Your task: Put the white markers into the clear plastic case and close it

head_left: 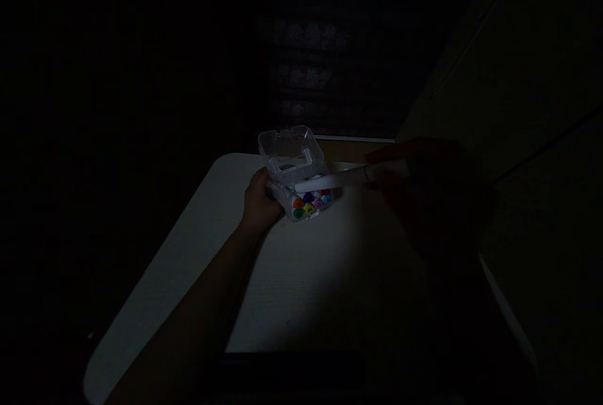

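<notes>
My left hand [260, 205] is closed round the left side of a clear plastic marker box [293, 215], tilted so its open end faces me. The box's clear lid [285, 144] stands open at the top. Several markers [309, 208] lie inside with coloured round ends showing: orange, green, yellow, purple, pink and blue. In deep shadow on the right, my right hand [433, 185] pinches a white marker [339, 179]. That marker is held nearly level, and its left tip overlaps the box opening; I cannot tell whether it touches the other markers.
A pale table [277, 292] with rounded corners lies under both hands. A dark bar-shaped thing [292, 368] is at the near edge. Behind the table hangs or stands a dark patterned surface [311, 53]. The scene is very dim, and the right side is mostly shadow.
</notes>
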Demonstrator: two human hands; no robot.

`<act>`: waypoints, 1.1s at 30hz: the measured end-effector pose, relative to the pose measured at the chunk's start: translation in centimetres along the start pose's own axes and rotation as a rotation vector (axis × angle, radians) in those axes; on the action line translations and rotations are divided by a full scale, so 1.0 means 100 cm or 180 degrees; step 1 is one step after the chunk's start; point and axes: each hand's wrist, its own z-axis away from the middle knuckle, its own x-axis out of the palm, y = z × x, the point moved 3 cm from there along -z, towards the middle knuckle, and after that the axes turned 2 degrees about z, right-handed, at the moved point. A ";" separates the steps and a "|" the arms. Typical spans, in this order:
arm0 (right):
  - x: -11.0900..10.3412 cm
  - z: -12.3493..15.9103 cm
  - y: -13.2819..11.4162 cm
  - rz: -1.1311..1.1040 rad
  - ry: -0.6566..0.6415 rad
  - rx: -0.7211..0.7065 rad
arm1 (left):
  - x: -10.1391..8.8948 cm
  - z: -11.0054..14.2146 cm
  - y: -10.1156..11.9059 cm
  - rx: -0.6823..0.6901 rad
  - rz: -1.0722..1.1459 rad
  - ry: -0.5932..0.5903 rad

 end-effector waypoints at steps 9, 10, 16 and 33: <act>0.030 0.014 -0.013 0.0237 -0.0732 -0.1267 | 0.000 -0.002 0.006 -0.0078 -0.0016 0.0043; 0.034 0.016 -0.012 0.0238 -0.0824 -0.1295 | 0.000 -0.002 0.006 -0.0091 0.0010 0.0041; 0.062 0.021 0.002 0.0110 -0.1547 -0.1226 | -0.002 -0.002 0.011 -0.0104 -0.0056 0.0043; 0.047 0.006 0.030 -0.0175 -0.0649 -0.0513 | -0.004 -0.002 0.010 0.0013 -0.0068 0.0011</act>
